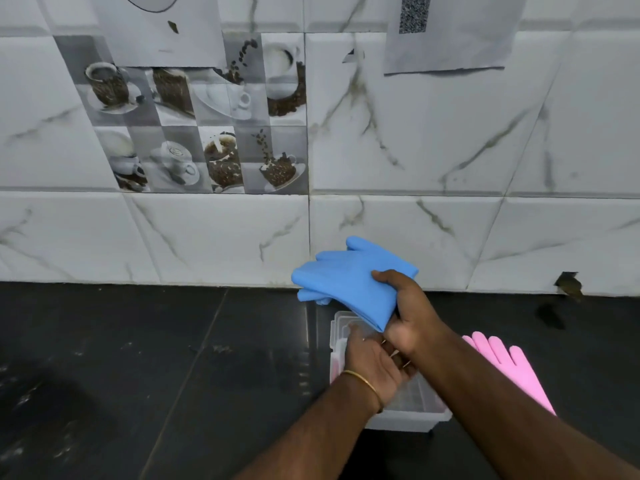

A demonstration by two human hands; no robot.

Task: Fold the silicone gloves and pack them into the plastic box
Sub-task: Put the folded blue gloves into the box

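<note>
So the setup is a dark, glossy black countertop (145, 358) with smudges and whitish specks on it, backed by a wall of white marble-look tiles (415, 133). Left of the plastic box and higher up the wall there's a patch of grey coffee-cup picture tiles (201, 133), and a sheet of paper with a QR code (446, 32) is stuck up above the box, a bit to its right.

The plastic box (408, 419) is a clear, rectangular thing sitting on the counter close to the wall, mostly covered by both arms. Something pinkish shows through its left wall, can't tell what.

The left hand (372, 363), with a thin gold bangle (363, 381) at the wrist, is over the box with its fingers curled against the base of the other hand; can't tell if it's gripping anything. The right hand (408, 313) is closed around the blue glove (343, 275), thumb on top, pinching the bunched lower end. That glove is folded over, fingers pointing left and up, and it's held in the air just above the far end of the box.

Right of the box, 1 pink glove (512, 368) lies flat on the counter, fingers toward the wall, partly under the right forearm.
</note>
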